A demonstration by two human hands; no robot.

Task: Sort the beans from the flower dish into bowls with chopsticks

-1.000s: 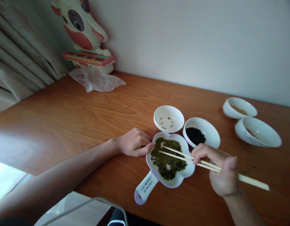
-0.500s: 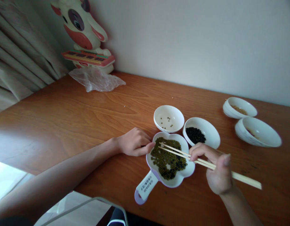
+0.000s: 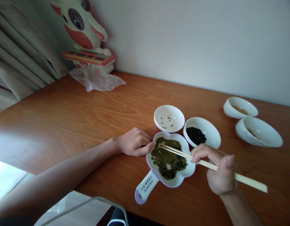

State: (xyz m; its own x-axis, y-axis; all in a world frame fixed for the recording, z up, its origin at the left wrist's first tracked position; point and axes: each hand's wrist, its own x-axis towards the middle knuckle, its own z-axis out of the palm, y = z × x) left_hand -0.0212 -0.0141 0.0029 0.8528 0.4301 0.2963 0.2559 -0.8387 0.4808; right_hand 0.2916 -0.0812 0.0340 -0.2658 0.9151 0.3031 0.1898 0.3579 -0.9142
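My right hand point(image 3: 217, 169) is closed around a pair of wooden chopsticks point(image 3: 203, 162). Their tips are close together among the green mung beans point(image 3: 167, 153) in a white, lilac-edged flower-shaped dish point(image 3: 176, 182) with a labelled handle. Some darker beans lie at the right of the pile. My left hand point(image 3: 136, 142) rests on the table with fingers curled, its thumb and finger at the dish's left rim. Just behind the dish stand a white bowl point(image 3: 175, 113) with several mung beans and another bowl point(image 3: 212, 133) with black beans. Whether a bean sits between the tips is too small to tell.
Two more white bowls stand at the right, the rear one point(image 3: 245, 102) with tan grains, the nearer one point(image 3: 265, 133) with a few brownish bits. A crumpled plastic bag point(image 3: 98, 81) lies before a cow-shaped toy keyboard point(image 3: 88, 58) by the wall.
The chopstick tips have drawn closer together, and my right hand has shifted slightly to the right. My left hand and the dish stay in place.
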